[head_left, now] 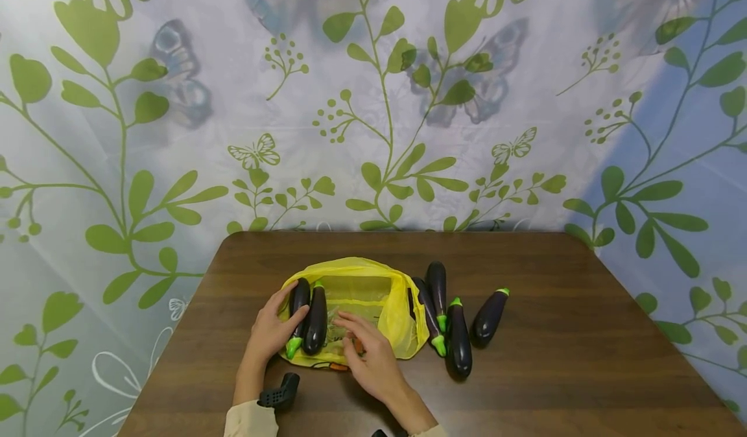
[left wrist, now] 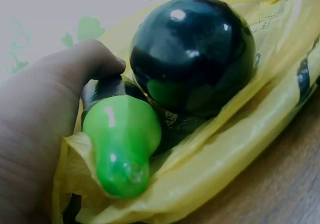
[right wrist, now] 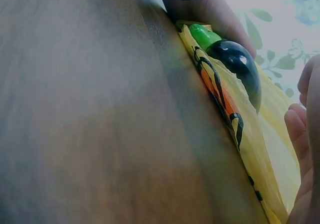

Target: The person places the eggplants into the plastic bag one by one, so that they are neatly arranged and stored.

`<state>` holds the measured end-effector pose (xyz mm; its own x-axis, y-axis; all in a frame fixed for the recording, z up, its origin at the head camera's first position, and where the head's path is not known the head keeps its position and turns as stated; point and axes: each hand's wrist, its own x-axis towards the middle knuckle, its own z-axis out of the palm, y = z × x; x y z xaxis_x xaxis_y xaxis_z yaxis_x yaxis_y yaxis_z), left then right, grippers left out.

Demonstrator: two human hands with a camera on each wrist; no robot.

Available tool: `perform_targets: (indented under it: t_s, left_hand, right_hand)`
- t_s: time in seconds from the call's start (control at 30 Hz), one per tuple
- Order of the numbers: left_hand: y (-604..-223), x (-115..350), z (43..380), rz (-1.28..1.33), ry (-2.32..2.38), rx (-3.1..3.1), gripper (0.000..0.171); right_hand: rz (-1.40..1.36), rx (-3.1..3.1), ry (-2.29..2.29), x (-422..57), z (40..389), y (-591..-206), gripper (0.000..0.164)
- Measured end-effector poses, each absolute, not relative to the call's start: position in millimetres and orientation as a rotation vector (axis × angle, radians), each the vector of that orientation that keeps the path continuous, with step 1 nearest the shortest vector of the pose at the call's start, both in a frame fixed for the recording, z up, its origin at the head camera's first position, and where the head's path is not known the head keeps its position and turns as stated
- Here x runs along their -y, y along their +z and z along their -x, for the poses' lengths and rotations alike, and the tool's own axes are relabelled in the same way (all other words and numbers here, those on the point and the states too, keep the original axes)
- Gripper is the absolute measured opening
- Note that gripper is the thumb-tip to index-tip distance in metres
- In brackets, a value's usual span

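Observation:
A yellow plastic bag (head_left: 350,267) lies on the table with its mouth spread open toward the person. Two dark eggplants lie side by side in its left part: an outer eggplant (head_left: 299,294), green cap toward the person, and an inner eggplant (head_left: 316,323), cap pointing away. My left hand (head_left: 267,333) holds the outer eggplant, thumb across its top; the left wrist view shows the green cap (left wrist: 122,144) up close beside that hand. Over the bag's opening is my right hand (head_left: 373,362), fingers loosely bent, with nothing seen in its grasp.
Right of the bag lie several more eggplants (head_left: 458,343), one eggplant (head_left: 489,319) slightly apart from the others. The brown wooden table (head_left: 572,333) reaches back to a leaf-patterned curtain (head_left: 327,184).

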<state>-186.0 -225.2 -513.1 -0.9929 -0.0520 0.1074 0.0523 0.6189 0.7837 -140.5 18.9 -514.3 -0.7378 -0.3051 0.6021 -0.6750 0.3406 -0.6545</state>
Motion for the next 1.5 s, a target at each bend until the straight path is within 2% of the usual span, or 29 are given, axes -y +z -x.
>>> perform_targets:
  t_s: [0.33,0.8,1.5]
  left_hand:
    - [-515.5,225.4,185.3,0.006,-1.329,2.716,0.067]
    - [-512.0,225.7,184.8,-0.014,-1.325,2.734,0.067]
    - [-512.4,226.2,185.9,-0.022,-1.344,2.731,0.068]
  right_hand:
    - [-0.844,2.214,1.308,-27.9,142.2,-512.5,0.040]
    - [-0.875,2.040,1.179,-39.7,153.1,-508.5,0.050]
    - [-0.760,1.990,1.099,-59.8,160.3,-502.7,0.039]
